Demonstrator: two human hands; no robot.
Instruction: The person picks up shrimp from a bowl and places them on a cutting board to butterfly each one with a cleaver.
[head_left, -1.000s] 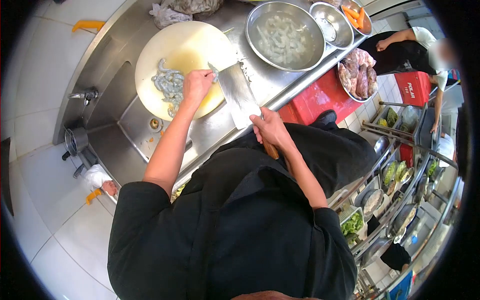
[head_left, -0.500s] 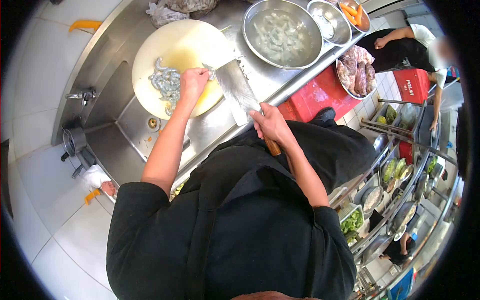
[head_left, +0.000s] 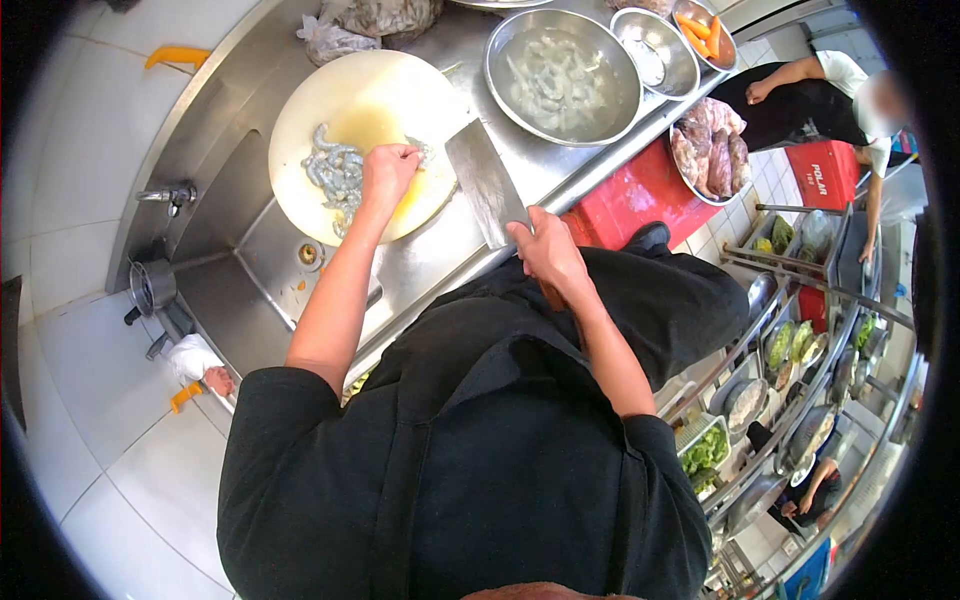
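Note:
A round, pale cutting board (head_left: pixel 400 90) rests across the sink's edge, with a pile of grey raw shrimp (head_left: pixel 335 170) on its left side. Over the board, my left hand (head_left: pixel 388 178) is closed in a pinch on a single shrimp (head_left: pixel 425 154) near the board's right edge. My right hand (head_left: pixel 552 250) grips the wooden handle of a cleaver (head_left: pixel 485 180). Its broad blade lies to the right of the pinched shrimp, slightly apart from it, near the counter's front edge. Part of the handle is hidden by my fingers.
A large metal bowl (head_left: pixel 498 100) of shrimp in water stands right of the board, beside a smaller bowl (head_left: pixel 655 50) and a bowl of carrots (head_left: pixel 712 35). Below the board is a sink basin (head_left: pixel 215 210). Another person (head_left: pixel 815 105) stands at the right.
The cleaver's blade has shifted a little to the right, away from my left fingertips. My left hand keeps its pinch on the shrimp.

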